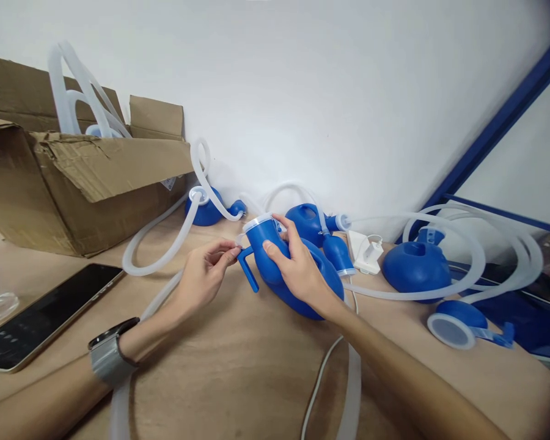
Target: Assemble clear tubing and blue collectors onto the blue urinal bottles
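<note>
Blue bottle at frame centre, right hand gripping it, left hand pinching something tiny beside a blue clip; cardboard box upper left, tubing and cable lower centre, other bottles right

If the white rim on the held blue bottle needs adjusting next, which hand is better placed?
Probably the left hand: it pinches close beside the white rim, while the right hand is wrapped around the blue bottle.
</note>
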Available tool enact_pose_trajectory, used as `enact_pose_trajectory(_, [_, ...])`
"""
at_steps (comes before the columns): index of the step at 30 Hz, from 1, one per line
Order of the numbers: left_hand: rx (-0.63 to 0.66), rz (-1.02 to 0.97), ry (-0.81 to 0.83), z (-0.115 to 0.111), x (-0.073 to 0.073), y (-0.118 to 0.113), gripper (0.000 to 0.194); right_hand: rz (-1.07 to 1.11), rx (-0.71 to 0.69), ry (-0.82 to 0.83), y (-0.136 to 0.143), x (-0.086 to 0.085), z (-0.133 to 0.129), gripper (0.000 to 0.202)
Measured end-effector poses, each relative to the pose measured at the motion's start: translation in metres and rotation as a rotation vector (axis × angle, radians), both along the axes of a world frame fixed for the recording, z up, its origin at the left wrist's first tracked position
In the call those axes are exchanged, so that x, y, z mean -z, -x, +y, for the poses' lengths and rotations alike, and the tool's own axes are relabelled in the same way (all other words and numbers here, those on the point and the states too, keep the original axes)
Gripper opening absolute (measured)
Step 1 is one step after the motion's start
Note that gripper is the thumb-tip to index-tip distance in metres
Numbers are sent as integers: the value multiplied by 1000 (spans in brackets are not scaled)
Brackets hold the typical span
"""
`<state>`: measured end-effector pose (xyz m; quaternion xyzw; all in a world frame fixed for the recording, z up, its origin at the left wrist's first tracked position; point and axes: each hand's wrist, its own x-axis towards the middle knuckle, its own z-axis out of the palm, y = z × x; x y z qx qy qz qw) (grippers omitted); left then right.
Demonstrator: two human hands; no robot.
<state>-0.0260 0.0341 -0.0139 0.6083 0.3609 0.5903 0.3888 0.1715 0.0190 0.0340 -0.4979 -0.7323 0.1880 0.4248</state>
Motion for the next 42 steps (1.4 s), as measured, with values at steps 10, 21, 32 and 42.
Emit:
enact_pose_trajectory(10, [116, -183, 141, -4, -4, -4, 36, -35, -6, -114, 2, -6, -6, 61])
enact_pose_trajectory(21, [266, -106, 183, -2, -15, -1, 50, 62, -38, 4, -7, -3, 1, 60])
enact_pose_trajectory(32, [192, 52, 162, 2, -22, 10, 48, 40, -42, 33, -10, -2, 4, 65])
enact_pose_trajectory(42, [66, 89, 79, 4, -20, 9, 40, 45, -70, 14, -10, -1, 5, 64])
